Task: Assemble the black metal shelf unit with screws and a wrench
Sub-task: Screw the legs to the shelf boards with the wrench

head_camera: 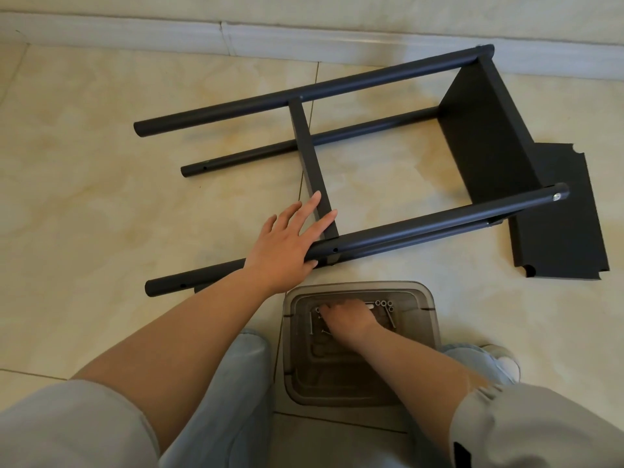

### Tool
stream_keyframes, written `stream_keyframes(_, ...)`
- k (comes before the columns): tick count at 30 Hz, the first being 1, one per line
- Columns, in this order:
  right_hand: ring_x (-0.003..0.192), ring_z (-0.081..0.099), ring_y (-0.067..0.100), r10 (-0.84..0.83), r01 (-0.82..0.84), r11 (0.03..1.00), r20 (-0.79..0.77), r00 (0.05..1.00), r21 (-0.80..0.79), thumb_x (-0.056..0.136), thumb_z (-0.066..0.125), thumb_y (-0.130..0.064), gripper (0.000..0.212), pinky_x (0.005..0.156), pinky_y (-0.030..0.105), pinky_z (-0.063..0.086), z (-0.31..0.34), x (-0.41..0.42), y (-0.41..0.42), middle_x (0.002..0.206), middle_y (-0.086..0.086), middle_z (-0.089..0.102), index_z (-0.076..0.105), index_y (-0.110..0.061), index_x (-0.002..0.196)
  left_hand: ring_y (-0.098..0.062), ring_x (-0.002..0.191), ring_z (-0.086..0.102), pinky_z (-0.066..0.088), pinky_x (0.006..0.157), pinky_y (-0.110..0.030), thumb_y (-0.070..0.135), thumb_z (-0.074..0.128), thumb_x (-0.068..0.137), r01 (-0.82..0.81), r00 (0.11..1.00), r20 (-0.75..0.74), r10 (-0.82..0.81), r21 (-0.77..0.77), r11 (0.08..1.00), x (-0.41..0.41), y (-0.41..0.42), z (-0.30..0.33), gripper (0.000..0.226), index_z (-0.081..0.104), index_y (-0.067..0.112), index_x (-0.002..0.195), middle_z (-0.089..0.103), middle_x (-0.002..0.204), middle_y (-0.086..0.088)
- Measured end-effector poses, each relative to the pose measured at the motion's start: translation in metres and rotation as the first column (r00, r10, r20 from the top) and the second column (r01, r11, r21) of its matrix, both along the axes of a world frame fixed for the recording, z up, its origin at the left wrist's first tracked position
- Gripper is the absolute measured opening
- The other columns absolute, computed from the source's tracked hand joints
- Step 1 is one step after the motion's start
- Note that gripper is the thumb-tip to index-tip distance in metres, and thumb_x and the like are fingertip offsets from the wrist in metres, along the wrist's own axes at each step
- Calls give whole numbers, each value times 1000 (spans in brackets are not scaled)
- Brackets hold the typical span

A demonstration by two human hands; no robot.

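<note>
Right hand [347, 319] down in the clear tray [427, 336] on the floor, fingers [326, 310] curled among the screws [385, 304]; can't tell if one is pinched. Left hand [287, 241] flat, fingers [312, 206] straight and spread, pressing on the near tube [422, 228] of the black shelf frame [486, 136], which lies on its side. Fingertips reach the cross shelf [305, 143]. Beyond and right of them, a loose black panel [564, 224] lies flat on the tile floor [101, 184].
</note>
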State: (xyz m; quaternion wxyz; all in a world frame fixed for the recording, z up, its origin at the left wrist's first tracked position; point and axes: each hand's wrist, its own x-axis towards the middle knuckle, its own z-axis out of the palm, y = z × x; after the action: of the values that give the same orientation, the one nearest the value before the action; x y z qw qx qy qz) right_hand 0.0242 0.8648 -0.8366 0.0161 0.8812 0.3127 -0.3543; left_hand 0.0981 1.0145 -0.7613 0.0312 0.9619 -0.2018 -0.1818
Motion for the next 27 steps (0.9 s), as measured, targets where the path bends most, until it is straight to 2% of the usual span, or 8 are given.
stream_keyframes(5,106,60,27,-29,25,998,-66,997,-55,97,45,-13,28,87,37,48,-3,-1,2,118,11,63,56,-8,122,-22,145,-3,13,118,-43,41,56,91,1,1000,10,0,-23,1000,0,0,-1,89,-15,42,146,-26,154,7)
stream_keyframes(9,102,58,25,-253,271,961,-223,941,54,92,53,-23,30,83,34,47,22,4,-7,112,9,61,53,-14,120,-22,145,-2,12,117,-41,42,56,91,-6,1000,9,6,-38,999,1,1,-1,89,-16,44,144,-26,154,9)
stream_keyframes(14,78,56,6,-373,562,791,-537,757,243,91,55,-20,10,66,17,44,78,20,-22,86,-8,58,62,-23,98,-22,145,-3,12,118,-45,45,55,89,-20,1000,18,20,-37,999,0,0,0,87,-11,45,145,-22,156,9)
stream_keyframes(17,57,53,-4,-406,691,657,-631,661,302,93,51,-15,21,57,12,42,110,27,-35,71,-12,56,61,-30,82,-23,145,-5,8,117,-50,51,54,86,-5,999,44,5,5,1000,4,-1,3,83,-2,43,147,-17,157,7)
stream_keyframes(19,61,56,-7,-444,756,542,-639,628,367,95,49,-12,24,61,10,46,119,31,-42,74,-12,60,63,-30,87,-23,145,-5,5,117,-51,54,54,85,1,998,63,-3,24,1000,5,-3,4,81,3,42,148,-13,158,5)
stream_keyframes(21,78,61,-5,-476,776,470,-619,625,422,97,47,-13,24,75,13,50,119,34,-45,86,-13,65,64,-28,107,-23,145,-3,5,117,-51,56,53,85,-12,997,79,11,15,1000,4,-5,3,79,7,41,148,-10,158,4)
stream_keyframes(24,96,58,-3,-519,696,543,-463,718,470,98,47,-19,33,87,12,42,109,37,-45,108,-12,65,56,-27,129,-24,145,1,11,117,-49,56,54,84,-32,996,77,34,-30,999,4,-5,1,78,12,41,147,-4,159,3)
stream_keyframes(27,102,56,3,-498,580,625,-306,811,522,97,49,-20,30,86,8,36,102,37,-41,115,-7,65,60,-23,125,-24,144,6,14,117,-47,53,58,83,-39,996,77,44,-66,997,4,-3,-1,78,15,40,147,0,158,3)
